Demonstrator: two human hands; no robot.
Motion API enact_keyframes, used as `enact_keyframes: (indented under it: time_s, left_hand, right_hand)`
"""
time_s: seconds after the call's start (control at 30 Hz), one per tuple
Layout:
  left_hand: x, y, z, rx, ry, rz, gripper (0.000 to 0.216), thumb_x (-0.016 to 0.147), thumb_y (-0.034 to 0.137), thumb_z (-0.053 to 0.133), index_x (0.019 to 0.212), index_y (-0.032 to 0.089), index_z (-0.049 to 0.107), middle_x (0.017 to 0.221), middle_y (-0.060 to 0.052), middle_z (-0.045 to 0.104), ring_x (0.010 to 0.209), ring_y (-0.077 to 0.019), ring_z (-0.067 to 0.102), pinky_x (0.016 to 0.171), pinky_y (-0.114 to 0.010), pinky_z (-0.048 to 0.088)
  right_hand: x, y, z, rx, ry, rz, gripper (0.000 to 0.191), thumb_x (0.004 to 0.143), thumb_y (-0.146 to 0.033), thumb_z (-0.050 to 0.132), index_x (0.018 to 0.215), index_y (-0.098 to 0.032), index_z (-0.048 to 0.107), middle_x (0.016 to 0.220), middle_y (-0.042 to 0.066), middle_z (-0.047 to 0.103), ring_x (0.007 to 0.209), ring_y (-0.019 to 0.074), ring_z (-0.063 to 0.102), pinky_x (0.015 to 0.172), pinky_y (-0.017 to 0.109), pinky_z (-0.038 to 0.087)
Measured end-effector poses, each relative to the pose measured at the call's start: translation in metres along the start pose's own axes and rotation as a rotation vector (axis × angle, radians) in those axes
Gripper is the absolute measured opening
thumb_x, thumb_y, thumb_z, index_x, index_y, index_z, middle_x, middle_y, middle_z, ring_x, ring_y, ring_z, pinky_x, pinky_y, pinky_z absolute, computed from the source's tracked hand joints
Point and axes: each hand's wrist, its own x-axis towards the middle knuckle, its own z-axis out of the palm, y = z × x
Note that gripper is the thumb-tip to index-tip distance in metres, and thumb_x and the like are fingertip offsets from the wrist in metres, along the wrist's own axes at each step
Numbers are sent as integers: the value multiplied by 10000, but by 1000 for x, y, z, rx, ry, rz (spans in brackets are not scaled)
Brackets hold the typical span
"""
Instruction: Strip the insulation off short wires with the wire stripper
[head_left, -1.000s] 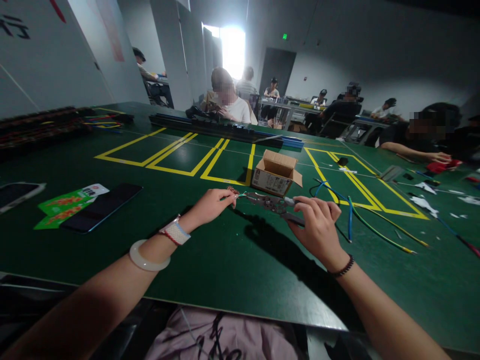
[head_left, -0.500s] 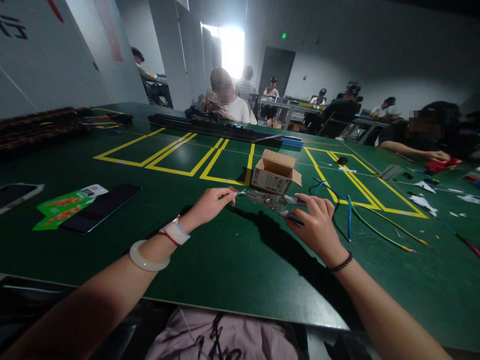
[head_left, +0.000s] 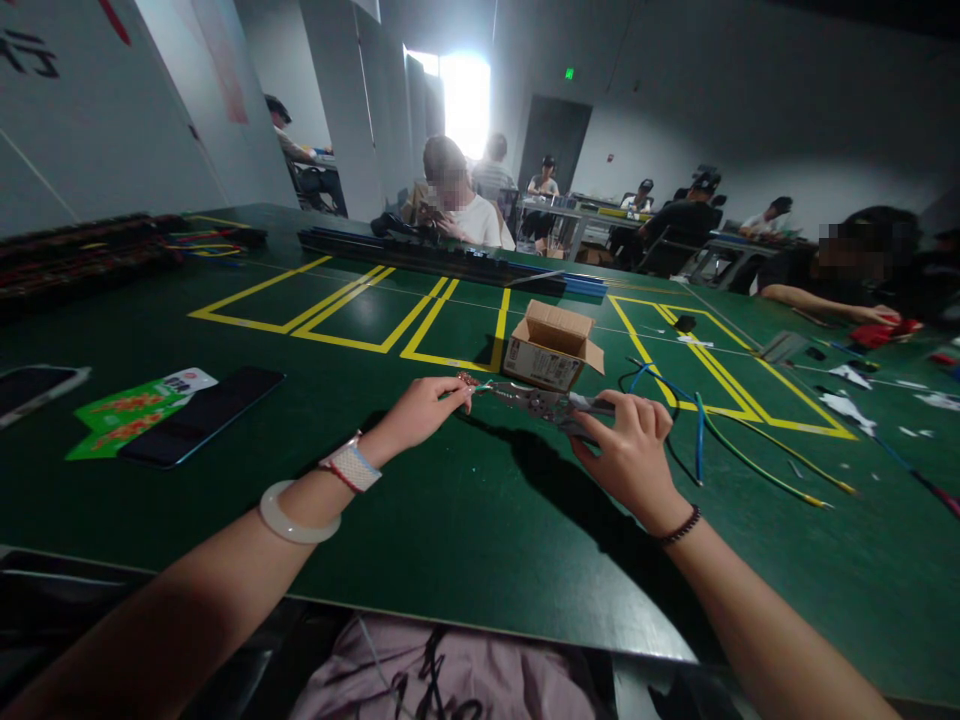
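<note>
One open box [head_left: 541,362], bottom hidden | left grip [head_left: 421,408] pinches wire [head_left: 486,386] | right grip [head_left: 634,450] clasps pliers [head_left: 534,401]

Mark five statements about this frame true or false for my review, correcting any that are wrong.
1. The right hand holds a grey metal plier-like tool. True.
2. The left hand pinches a thin greenish strand near that tool's tip. True.
3. The brown printed cardboard box is closed on top. False: its top is open.
4. The flat black rectangular phone lies wholly apart from the green-and-orange printed packet. False: it lies partly over it.
5. The smooth white ring-shaped bangle is on the right arm. False: it is on the left forearm.
</note>
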Motion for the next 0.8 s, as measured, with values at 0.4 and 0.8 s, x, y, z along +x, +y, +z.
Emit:
enact_keyframes:
  time_s: [0.4, 0.8]
  left_hand:
    - [-1, 0, 1, -5, -50, -21, 314, 899, 355, 469, 740, 172, 669, 768, -22, 667, 702, -174, 586, 648, -265, 439]
    - [-1, -2, 3, 9, -12, 7, 298, 904, 331, 477, 745, 170, 671, 789, -21, 681, 711, -170, 597, 670, -267, 432]
  right_hand:
    - [4, 8, -2, -46, 41, -71, 218, 756, -247, 664, 972, -243, 691, 1152, 81, 549, 1109, 243, 464, 1117, 500, 207]
    - [4, 7, -1, 14, 23, -46, 275, 741, -242, 647, 1014, -249, 682, 1268, 79, 527, 1258, 300, 388, 1132, 583, 161]
